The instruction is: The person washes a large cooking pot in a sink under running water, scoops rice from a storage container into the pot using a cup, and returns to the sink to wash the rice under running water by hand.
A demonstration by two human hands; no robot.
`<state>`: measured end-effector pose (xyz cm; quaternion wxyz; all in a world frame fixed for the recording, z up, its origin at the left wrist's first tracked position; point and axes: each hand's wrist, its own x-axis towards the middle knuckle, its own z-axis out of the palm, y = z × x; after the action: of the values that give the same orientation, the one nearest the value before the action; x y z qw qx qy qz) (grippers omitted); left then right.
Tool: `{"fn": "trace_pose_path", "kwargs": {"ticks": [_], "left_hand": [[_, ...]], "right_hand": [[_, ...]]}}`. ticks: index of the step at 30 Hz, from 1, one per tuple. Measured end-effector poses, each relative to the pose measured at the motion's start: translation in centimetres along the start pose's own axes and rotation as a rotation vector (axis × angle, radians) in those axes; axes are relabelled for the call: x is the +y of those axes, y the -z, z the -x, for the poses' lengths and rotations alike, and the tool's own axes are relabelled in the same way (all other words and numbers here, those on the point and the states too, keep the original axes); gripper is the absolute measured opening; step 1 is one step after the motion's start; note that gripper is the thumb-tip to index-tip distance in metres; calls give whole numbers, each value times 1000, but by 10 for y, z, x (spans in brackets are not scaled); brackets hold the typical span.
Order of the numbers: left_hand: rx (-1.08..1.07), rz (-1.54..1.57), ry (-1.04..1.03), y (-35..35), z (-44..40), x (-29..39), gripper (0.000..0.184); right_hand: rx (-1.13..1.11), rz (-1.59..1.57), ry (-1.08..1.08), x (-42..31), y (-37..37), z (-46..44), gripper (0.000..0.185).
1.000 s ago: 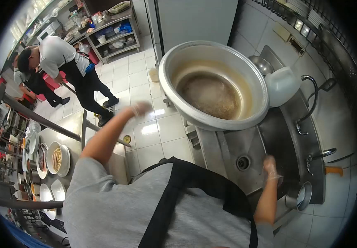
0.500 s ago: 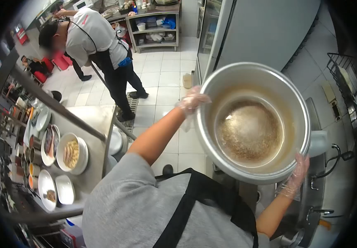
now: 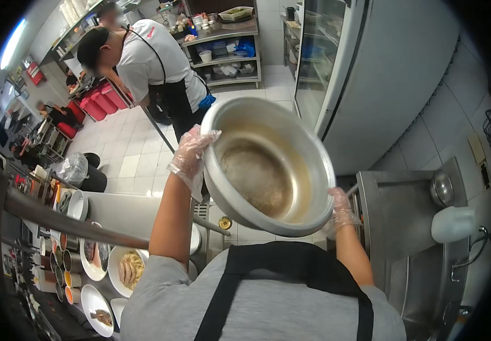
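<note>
I hold a large silvery metal pot (image 3: 308,170) up in front of me, its mouth tilted towards me. Its inner wall has a tan stain, and the bottom looks brownish and cloudy; I cannot tell whether liquid lies there. My left hand (image 3: 191,153), in a clear plastic glove, is closed on the pot's left rim. On the opposite side my right hand (image 3: 342,210), gloved the same way, grips the lower right edge. Part of its fingers is hidden behind the pot.
A steel sink counter (image 3: 398,210) stands to the right with a metal bowl (image 3: 442,187) and a whitish jug (image 3: 453,224). Plates of food (image 3: 130,270) sit on the left counter. Ahead, a co-worker (image 3: 160,59) bends over near a tall fridge (image 3: 393,85).
My view has turned right, and the pot now stands nearer the middle, still in both hands. The sink counter shows more fully. The co-worker remains bent over.
</note>
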<state>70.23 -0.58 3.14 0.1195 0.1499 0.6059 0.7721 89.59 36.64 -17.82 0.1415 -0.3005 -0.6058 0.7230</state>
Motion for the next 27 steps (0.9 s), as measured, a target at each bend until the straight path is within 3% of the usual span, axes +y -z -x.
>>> {"fn": "trace_pose_path", "kwargs": {"ticks": [3,4,8,9,10,12,13,14,17,19,22,27], "left_hand": [[-40,108,206,-7,-31,1,28],[107,96,276,-15,-39,3,30],[127,98,322,-8,-109,-31,28],[141,140,316,-11,-125,-33,28],[77,185,270,9,-157,-64,27],[131,106,274,-18,-183,-52,28],[128,34,297,-32,-195,-43,29],[85,122,291,-26,-217,-65,32],[100,81,335,-16,-279,-111,31],[119,82,341,-13,-310,-116,33],[143,102,328,11,-366,-130,28],[245,331,403,76,-450,-155,18]], "right_hand": [[-53,-154,-224,64,-21,-68,22],[-71,-187,-277,88,-19,-94,22],[-154,-246,-377,107,-38,-166,26],[-152,-124,-251,107,-50,-185,37],[-154,44,-222,100,-60,-209,42],[-154,375,-160,71,-83,-242,52],[-185,575,-304,67,-88,-279,63],[-176,511,-396,54,-99,-301,61],[-181,527,-305,67,-117,-388,46],[-191,383,-347,17,-147,-387,35],[-348,402,-351,24,-166,-440,25],[-238,487,-404,-7,-178,-456,26]]}}
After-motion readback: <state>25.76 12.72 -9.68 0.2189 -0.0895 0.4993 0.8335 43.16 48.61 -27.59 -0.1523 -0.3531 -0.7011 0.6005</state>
